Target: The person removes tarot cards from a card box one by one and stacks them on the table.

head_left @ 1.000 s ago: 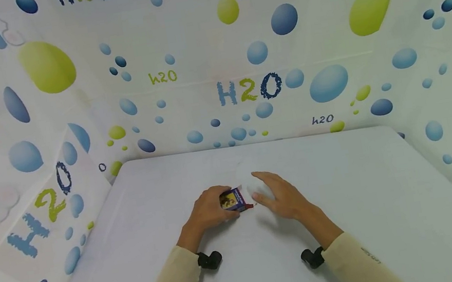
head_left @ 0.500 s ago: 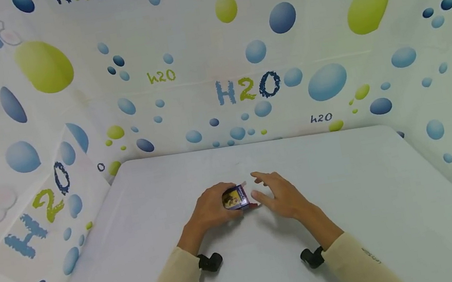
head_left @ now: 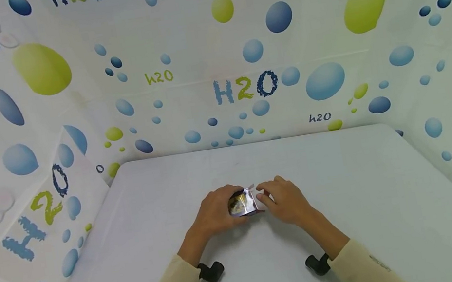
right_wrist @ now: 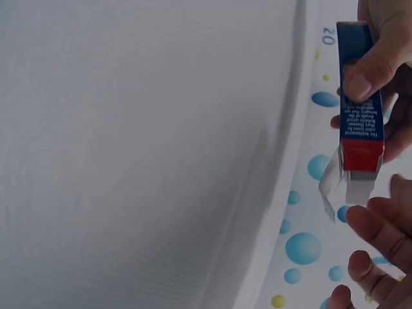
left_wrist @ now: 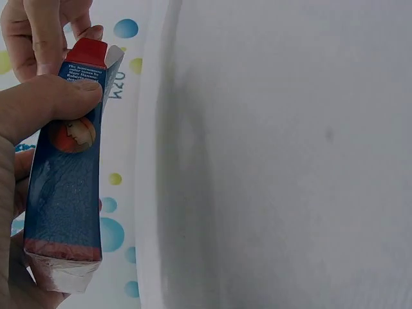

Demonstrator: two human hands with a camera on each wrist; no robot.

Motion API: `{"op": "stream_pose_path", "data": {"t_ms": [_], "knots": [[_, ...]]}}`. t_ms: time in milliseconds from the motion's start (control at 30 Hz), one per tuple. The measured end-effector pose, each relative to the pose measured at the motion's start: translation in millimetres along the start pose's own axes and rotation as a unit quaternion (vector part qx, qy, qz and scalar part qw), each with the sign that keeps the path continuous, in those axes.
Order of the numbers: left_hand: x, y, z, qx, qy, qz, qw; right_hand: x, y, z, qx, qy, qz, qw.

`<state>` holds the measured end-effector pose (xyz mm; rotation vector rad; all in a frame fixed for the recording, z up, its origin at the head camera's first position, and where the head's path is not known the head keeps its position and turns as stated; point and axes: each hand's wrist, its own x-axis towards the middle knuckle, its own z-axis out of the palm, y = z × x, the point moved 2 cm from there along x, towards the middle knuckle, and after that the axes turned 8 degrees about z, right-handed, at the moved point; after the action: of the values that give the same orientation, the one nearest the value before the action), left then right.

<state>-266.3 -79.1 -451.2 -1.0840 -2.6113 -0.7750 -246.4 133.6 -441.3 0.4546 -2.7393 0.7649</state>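
My left hand [head_left: 218,212] grips a small dark-blue cardboard box [head_left: 242,202] with pictures and printed text. In the left wrist view its thumb [left_wrist: 74,96] lies across the printed narrow side of the box [left_wrist: 67,193], near the red end. At that end, pale flaps [right_wrist: 331,187] stand out from the box in the right wrist view. My right hand [head_left: 285,200] is just off the flapped end, fingers bent and separated. Its fingertips [right_wrist: 362,219] come close to a flap, with nothing seen between them. The inside of the box is hidden.
A white-covered table [head_left: 324,170] spreads under both hands. Behind it hangs a white backdrop [head_left: 190,28] printed with blue and green drops and lettering. Dark wrist cameras [head_left: 212,272] sit at both cuffs.
The box has shifted slightly right in the left hand and tilted, so its face now shines. The right hand's fingers have drawn closer together beside the flaps.
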Motion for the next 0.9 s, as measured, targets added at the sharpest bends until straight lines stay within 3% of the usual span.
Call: {"op": "stream_pose_path", "data": {"t_ms": [233,400,900], "knots": [[-1.1,12.6,-4.8,0.006,0.026,0.049,0.9984,-11.0,-12.3,-6.3,-0.001,-0.011,0.051,0.9987],[-4.2,24.0,-7.5,0.023,0.04,0.09,0.9949,-17.0,-18.9,-10.4,0.008,-0.012,0.055,0.9984],[-23.4,36.6,-9.4,0.046,0.04,0.141,0.9882,-37.1,-22.5,-3.5,0.056,-0.028,0.079,0.9949]]}}
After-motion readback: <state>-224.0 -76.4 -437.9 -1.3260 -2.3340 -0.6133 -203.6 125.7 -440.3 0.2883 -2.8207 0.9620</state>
